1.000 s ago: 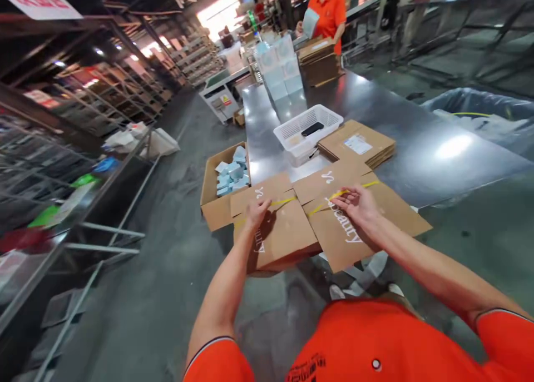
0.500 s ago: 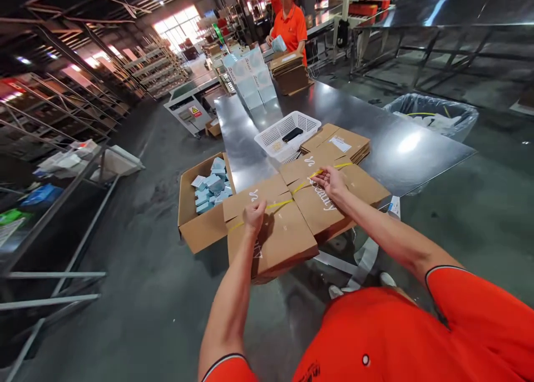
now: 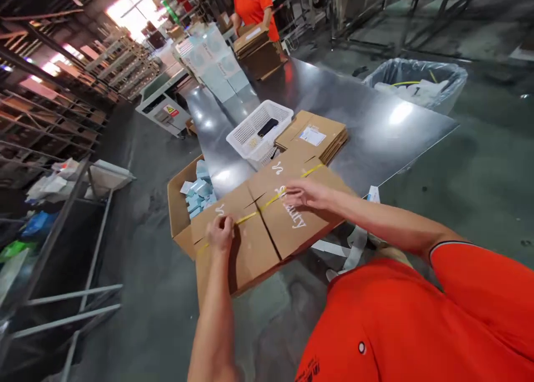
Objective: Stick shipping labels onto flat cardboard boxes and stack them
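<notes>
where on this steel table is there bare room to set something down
The steel table is bare right of the flat cardboard stack, toward the bagged bin, and between the white mesh basket and far brown boxes. The near edge is crowded: both hands lie on the strapped printed cartons.

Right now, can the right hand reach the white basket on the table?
Probably yes. The right hand rests on the cardboard bundle, and the basket stands just beyond it on the table, with nothing tall between them.
</notes>
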Available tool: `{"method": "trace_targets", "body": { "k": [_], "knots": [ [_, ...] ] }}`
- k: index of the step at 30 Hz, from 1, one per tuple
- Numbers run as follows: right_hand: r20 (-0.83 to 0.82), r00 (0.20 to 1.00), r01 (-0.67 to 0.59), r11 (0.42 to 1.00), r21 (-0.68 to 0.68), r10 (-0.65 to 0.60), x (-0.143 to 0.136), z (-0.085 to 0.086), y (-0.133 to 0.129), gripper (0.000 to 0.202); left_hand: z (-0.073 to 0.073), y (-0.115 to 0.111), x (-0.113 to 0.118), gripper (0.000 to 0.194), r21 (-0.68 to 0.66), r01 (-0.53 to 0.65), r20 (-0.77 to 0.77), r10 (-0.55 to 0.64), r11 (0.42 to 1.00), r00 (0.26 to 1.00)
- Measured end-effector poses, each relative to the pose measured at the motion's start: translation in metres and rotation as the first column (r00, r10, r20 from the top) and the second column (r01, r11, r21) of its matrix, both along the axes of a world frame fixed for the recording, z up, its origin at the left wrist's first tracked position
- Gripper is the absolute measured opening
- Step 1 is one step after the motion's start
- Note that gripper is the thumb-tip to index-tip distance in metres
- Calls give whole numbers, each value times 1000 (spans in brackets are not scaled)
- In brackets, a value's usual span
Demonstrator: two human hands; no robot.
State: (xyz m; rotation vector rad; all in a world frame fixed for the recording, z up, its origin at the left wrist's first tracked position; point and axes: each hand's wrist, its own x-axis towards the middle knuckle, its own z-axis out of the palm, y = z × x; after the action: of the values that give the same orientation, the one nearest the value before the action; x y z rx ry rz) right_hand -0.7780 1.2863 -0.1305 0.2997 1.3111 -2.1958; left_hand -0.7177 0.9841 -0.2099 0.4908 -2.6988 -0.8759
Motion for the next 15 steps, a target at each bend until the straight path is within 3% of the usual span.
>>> {"method": "trace_targets", "body": {
  "k": [1, 2, 3, 4, 6, 7, 9, 11, 13, 15],
  "knots": [
    [5, 992, -124, 992, 23, 124, -9, 8, 22, 14, 8, 12, -2, 40, -68, 3, -57, -7, 998, 998],
    [-21, 985, -167, 984, 63, 169, -22, 14, 47, 16, 18, 29, -5, 53, -134, 8, -112, -23, 991, 993],
    [-89, 988, -118, 987, 113, 129, -37, 16, 75, 15, 29, 51, -8, 64, -192, 24, -148, -53, 981, 988],
    [-196, 980, 10, 987, 161, 22, -54, 13, 102, 12, 41, 77, -13, 71, -237, 60, -150, -98, 970, 984],
    [-358, 918, 267, 932, 246, -169, -86, -10, 148, 7, 62, 140, -27, 73, -289, 181, -72, -210, 940, 975],
    [-391, 902, 314, 900, 302, -184, -98, -29, 164, 7, 70, 173, -35, 71, -296, 251, -2, -263, 922, 965],
    [-387, 920, 242, 865, 441, -60, -108, -74, 181, 12, 77, 231, -52, 68, -294, 350, 154, -318, 889, 936],
    [-392, 912, 107, 847, 520, 125, -98, -114, 181, 22, 76, 271, -64, 65, -292, 392, 295, -308, 872, 905],
    [-455, 855, 19, 860, 510, 251, -79, -140, 174, 29, 73, 290, -70, 62, -288, 399, 399, -270, 871, 876],
    [-518, 804, -25, 886, 462, 293, -63, -150, 169, 31, 71, 295, -72, 60, -271, 392, 459, -240, 879, 855]
  ]
}}
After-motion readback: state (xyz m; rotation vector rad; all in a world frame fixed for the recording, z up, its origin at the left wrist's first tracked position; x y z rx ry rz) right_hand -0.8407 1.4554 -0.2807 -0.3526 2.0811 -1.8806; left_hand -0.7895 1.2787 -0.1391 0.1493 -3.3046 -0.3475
